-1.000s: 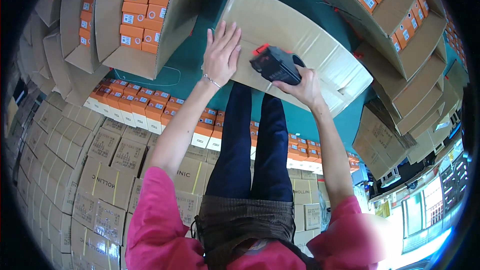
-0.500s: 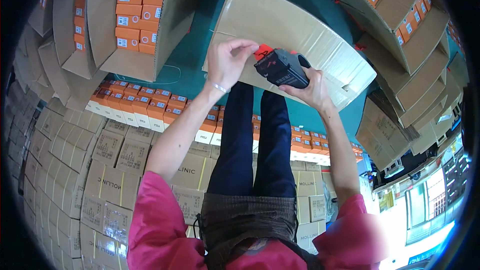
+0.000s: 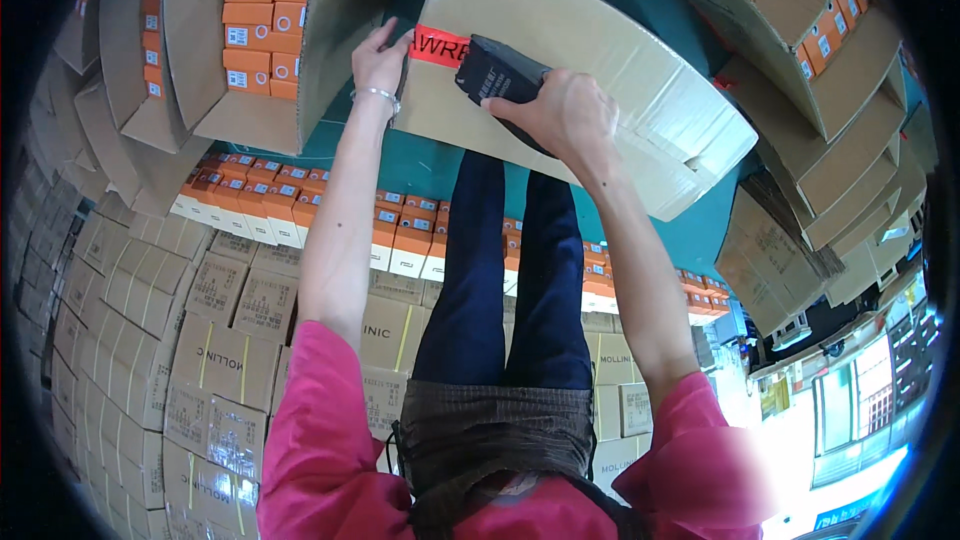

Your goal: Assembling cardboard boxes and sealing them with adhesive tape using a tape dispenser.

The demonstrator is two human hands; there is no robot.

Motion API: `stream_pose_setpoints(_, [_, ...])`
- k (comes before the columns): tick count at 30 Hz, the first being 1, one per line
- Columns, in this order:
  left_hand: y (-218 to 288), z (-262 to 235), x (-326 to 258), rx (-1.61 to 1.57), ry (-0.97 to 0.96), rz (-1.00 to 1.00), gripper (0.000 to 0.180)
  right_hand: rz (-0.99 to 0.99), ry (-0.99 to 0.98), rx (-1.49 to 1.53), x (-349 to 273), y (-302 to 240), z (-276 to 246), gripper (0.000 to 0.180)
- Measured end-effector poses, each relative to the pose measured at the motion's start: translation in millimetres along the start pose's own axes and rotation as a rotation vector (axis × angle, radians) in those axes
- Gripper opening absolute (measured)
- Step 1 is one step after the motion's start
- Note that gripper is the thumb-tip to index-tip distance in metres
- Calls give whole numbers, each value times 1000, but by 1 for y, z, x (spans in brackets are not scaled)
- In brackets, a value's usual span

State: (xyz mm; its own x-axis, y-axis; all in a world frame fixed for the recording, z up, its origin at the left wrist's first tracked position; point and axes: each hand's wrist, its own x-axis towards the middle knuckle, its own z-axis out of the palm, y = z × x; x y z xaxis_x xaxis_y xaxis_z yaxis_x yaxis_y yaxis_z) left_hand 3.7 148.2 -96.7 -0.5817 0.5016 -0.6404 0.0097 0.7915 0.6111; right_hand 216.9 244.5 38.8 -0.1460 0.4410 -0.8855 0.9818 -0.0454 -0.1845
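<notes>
A brown cardboard carton (image 3: 560, 35) lies in front of me with its broad face up. My right hand (image 3: 575, 118) grips a black tape dispenser (image 3: 505, 72) low over the carton's left part. From the dispenser a short strip of red tape (image 3: 436, 45) with dark print runs across to the carton's left edge. At that edge is my left hand (image 3: 380, 65), its fingers stretched and apart, with the thumb side by the tape's end. The far side of that hand's contact with the carton is hidden.
Open cartons of orange shoe boxes (image 3: 250, 35) stand at the far left, with more open cartons (image 3: 790, 50) at the far right. A row of orange-and-white boxes (image 3: 410, 245) runs across behind my legs. Stacked brown cartons (image 3: 225, 360) fill the lower left.
My left hand has moved left from the dispenser to the carton's edge. The dispenser has come down leftward onto the carton, and a length of red tape now stretches out from it.
</notes>
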Motion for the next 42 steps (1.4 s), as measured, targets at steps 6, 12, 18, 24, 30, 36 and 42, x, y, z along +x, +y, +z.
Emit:
stream_pose_setpoints(6, [14,37,-39,-34,-161,141,45,-12,27,4,-7,35,-8,64])
stream_pose_setpoints(12, [13,4,-33,53,-128,159,43,-60,48,57,-84,199,-21,59])
stream_pose_setpoints(18, [17,11,-23,126,-157,176,42,425,130,-77,-104,375,-7,67])
stream_pose_setpoints(24, [55,65,-85,833,256,827,72,570,255,26,-87,364,40,62])
stream_pose_setpoints(30, [106,207,-277,235,-1075,428,40,241,409,560,-217,344,53,50])
stream_pose_setpoints(36, [128,234,-332,266,-1364,93,27,36,411,788,-233,359,72,53])
stream_pose_setpoints(42, [197,270,-316,606,-1330,93,11,31,520,1230,-240,351,134,50])
